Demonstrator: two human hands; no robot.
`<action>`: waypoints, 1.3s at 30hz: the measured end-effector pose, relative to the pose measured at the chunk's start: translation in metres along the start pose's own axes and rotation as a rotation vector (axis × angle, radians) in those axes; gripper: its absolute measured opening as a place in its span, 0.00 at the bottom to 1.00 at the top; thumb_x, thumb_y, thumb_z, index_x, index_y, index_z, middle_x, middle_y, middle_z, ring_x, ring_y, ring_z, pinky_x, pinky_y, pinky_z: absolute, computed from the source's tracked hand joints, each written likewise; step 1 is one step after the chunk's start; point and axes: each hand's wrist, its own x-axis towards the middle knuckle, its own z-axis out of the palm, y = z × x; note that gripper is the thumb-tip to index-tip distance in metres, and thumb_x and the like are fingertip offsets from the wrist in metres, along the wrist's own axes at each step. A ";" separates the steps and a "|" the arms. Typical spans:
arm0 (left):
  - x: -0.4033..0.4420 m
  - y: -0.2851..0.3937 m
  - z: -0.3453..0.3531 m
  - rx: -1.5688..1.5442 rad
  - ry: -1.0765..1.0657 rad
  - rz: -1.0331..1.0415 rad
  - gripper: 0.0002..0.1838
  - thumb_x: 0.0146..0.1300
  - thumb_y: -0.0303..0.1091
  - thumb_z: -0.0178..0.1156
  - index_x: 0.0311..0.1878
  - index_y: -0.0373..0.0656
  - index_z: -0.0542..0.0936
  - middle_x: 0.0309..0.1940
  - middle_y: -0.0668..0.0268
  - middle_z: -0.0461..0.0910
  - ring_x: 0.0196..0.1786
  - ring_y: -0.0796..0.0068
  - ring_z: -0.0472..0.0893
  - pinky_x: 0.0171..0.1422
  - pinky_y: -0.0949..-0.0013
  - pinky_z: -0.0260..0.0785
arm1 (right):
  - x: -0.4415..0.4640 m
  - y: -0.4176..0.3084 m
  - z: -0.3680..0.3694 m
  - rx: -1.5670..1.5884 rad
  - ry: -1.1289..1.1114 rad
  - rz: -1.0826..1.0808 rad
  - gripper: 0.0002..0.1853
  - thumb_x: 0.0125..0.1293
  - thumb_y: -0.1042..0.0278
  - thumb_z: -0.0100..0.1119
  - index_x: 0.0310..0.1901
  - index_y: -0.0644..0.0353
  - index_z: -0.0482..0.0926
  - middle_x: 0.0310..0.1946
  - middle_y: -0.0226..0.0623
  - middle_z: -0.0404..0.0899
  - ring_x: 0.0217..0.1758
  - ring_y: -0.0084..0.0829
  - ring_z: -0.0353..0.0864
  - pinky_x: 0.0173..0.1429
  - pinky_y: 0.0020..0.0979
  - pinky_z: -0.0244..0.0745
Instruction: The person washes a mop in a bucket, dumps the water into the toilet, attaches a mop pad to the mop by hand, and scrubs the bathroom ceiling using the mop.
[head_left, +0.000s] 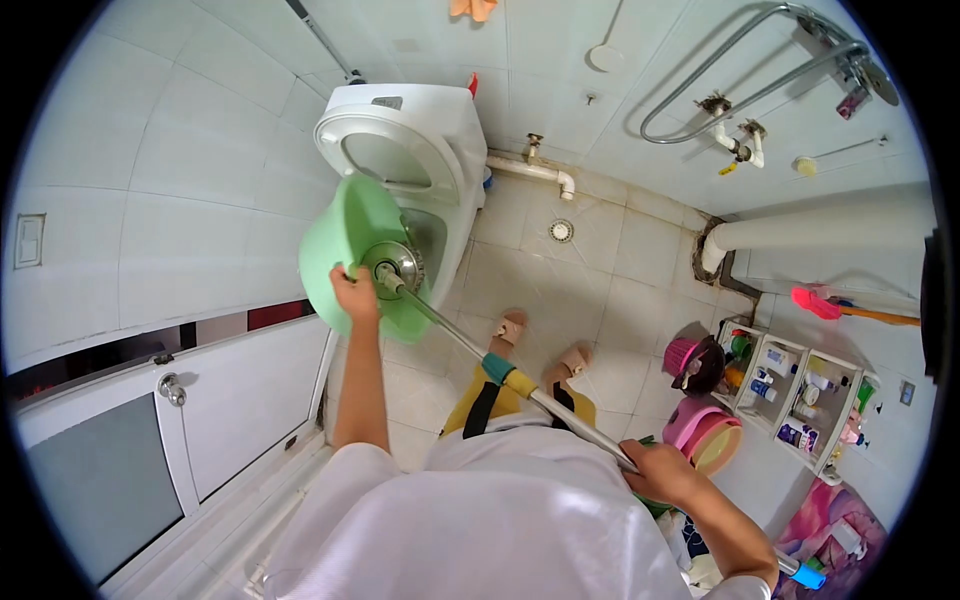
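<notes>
My left hand [353, 290] is closed on the near rim of a light green mop bucket [322, 265]. The bucket is tilted on its side over the bowl of the white toilet [468, 135], whose lid is raised. A round metal spin basket [408, 262] shows at the bucket's opening. A mop [455, 330] with a long metal pole runs from there diagonally past my body. Its head is hidden from view. My right hand [660, 472] is wrapped round the pole near its lower right end, which has a blue tip.
A white door [240, 410] stands at the left. The tiled floor has a round drain [561, 231]. On the right are a shelf rack [795, 395] with bottles, pink basins [695, 425] and a pink brush [818, 303]. A shower fitting [760, 75] hangs at upper right.
</notes>
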 end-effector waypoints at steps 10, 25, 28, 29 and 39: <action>-0.109 0.124 -0.027 -0.268 -0.335 -0.381 0.11 0.54 0.24 0.61 0.40 0.39 0.71 0.32 0.68 0.74 0.34 0.77 0.74 0.40 0.72 0.67 | -0.124 0.053 0.025 0.127 0.022 0.138 0.21 0.56 0.59 0.57 0.48 0.61 0.68 0.24 0.49 0.78 0.31 0.51 0.79 0.38 0.46 0.73; -0.385 0.119 0.252 0.017 -1.277 -0.591 0.16 0.53 0.29 0.61 0.45 0.37 0.72 0.34 0.66 0.74 0.35 0.76 0.73 0.34 0.72 0.63 | -0.163 0.170 0.224 0.868 0.165 0.588 0.18 0.54 0.60 0.56 0.42 0.62 0.69 0.25 0.48 0.79 0.29 0.45 0.81 0.38 0.43 0.74; -0.423 0.098 0.280 0.135 -1.564 -0.501 0.16 0.54 0.33 0.61 0.46 0.42 0.73 0.35 0.67 0.74 0.35 0.74 0.73 0.35 0.70 0.64 | -0.142 0.190 0.258 0.932 0.249 0.603 0.16 0.54 0.61 0.56 0.41 0.62 0.70 0.25 0.48 0.79 0.26 0.41 0.82 0.36 0.40 0.75; -0.436 0.085 0.288 0.145 -1.656 -0.411 0.16 0.55 0.34 0.60 0.47 0.43 0.73 0.35 0.68 0.74 0.35 0.74 0.73 0.36 0.69 0.64 | -0.135 0.192 0.261 1.020 0.283 0.636 0.16 0.54 0.62 0.56 0.41 0.63 0.71 0.24 0.47 0.79 0.25 0.39 0.81 0.35 0.38 0.75; -0.468 0.078 0.273 0.204 -1.583 -0.808 0.24 0.57 0.39 0.59 0.55 0.40 0.70 0.43 0.64 0.75 0.43 0.70 0.75 0.48 0.64 0.68 | -0.078 0.228 0.305 1.320 0.469 0.587 0.12 0.52 0.67 0.59 0.35 0.65 0.74 0.21 0.40 0.75 0.17 0.29 0.73 0.24 0.29 0.68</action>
